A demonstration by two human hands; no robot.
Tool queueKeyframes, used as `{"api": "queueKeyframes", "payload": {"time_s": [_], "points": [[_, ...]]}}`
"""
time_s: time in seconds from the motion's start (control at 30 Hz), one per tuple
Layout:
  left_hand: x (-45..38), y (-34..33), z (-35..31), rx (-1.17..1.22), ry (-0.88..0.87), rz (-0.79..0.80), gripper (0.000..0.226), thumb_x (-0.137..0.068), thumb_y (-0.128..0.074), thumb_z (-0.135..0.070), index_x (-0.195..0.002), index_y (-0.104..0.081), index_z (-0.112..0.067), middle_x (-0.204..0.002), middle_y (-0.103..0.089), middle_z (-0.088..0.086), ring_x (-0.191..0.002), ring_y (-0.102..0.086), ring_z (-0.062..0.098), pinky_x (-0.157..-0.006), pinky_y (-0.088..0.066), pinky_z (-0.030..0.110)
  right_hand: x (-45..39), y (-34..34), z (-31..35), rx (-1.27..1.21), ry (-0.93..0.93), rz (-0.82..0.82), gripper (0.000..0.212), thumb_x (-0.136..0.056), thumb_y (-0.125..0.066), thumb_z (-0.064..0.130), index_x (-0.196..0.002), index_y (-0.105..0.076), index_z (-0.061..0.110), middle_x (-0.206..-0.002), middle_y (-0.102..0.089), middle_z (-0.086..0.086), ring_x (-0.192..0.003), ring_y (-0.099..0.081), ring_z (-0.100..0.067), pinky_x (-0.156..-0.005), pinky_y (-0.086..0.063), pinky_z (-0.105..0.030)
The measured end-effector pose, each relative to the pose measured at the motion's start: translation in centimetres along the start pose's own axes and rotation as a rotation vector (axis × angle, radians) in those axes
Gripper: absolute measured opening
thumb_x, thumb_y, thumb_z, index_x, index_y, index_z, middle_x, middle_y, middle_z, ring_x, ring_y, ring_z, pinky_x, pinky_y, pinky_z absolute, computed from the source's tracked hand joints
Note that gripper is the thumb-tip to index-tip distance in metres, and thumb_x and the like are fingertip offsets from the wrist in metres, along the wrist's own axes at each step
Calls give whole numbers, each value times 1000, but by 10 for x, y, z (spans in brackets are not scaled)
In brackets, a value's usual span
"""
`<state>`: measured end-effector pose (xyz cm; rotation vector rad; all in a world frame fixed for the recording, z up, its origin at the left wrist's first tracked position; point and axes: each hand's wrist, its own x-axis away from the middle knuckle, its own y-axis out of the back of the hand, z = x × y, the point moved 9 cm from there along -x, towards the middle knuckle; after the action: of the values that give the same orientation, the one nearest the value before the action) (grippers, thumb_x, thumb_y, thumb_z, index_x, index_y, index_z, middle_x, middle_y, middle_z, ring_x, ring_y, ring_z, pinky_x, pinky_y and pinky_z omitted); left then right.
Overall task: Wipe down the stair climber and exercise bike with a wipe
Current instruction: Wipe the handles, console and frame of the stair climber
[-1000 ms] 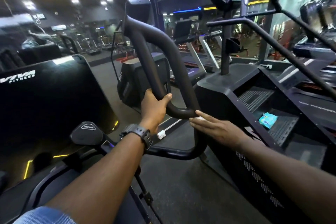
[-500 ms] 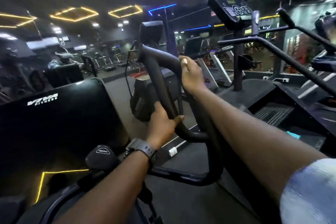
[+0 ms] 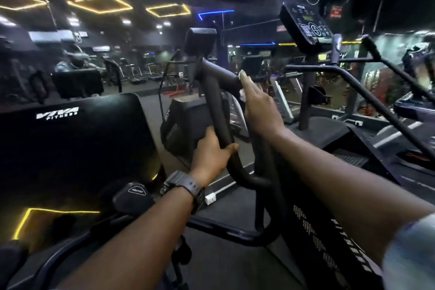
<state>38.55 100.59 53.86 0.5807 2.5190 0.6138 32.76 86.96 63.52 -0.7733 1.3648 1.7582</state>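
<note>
right hand point(image 3: 260, 108) has slid my wipe point(image 3: 242, 95) up the bike handlebar point(image 3: 217, 110), fingers flat; left hand point(image 3: 211, 155) below stays wrapped round it.

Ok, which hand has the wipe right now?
The right hand, high on the handlebar, white wipe beneath it; the left hand just grips lower.

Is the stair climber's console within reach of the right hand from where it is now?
Probably yes. The right hand presses the wipe high on the bike handlebar; the console sits above and to its right, with open air between, though depth is hard to judge.
</note>
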Motion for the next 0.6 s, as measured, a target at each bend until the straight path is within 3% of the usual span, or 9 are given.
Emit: {"api": "queueKeyframes", "payload": {"time_s": [0.07, 0.13, 0.27, 0.4, 0.53, 0.6], "points": [[1, 2, -1, 1, -13, -3, 44, -83, -77, -33, -113, -48, -19, -109, -66, 2, -101, -65, 23, -88, -54, 39, 19, 1, 12, 299, 346, 24, 54, -98, -43, -3, -152, -34, 0, -156, -39, -17, -145, -36, -27, -113, -41, -44], [1, 1, 0, -12, -29, 4, 45, -84, -76, -34, -116, -48, -16, -106, -64, -1, -97, -63, 20, -83, -51, 32, 50, -10, 8, 582, 703, 59, 45, -100, -41, -2, -145, -45, -2, -149, -47, -20, -140, -45, -31, -114, -40, -45], [3, 2, -2, -45, -33, 10, 49, -86, -73, -36, -122, -48, -15, -110, -63, 0, -95, -59, 16, -80, -47, 30, 114, -35, -2, 692, 1042, 362, 36, -95, -45, 12, -121, -69, 6, -123, -69, -12, -120, -63, -30, -112, -40, -46], [5, 2, -3, -50, -21, 15, 49, -87, -73, -34, -124, -47, -15, -115, -65, 6, -105, -63, 26, -83, -50, 32, 98, -41, 9, 809, 1180, 601, 33, -93, -42, 21, -101, -73, 13, -101, -70, -3, -102, -63, -27, -106, -35, -41], [5, 1, -2, -9, -24, 22, 47, -87, -73, -30, -125, -47, -17, -111, -64, 1, -98, -61, 20, -79, -47, 30, 18, -37, 22, 977, 975, 520, 43, -96, -30, 22, -109, -69, 9, -107, -69, -8, -111, -61, -29, -113, -30, -43], [4, 1, -1, -14, -30, 4, 48, -85, -74, -31, -124, -49, -18, -110, -65, 1, -101, -63, 21, -82, -50, 32, 25, -37, 21, 979, 930, 521, 46, -95, -30, 23, -104, -72, 8, -104, -71, -9, -111, -62, -31, -115, -28, -45]]}}
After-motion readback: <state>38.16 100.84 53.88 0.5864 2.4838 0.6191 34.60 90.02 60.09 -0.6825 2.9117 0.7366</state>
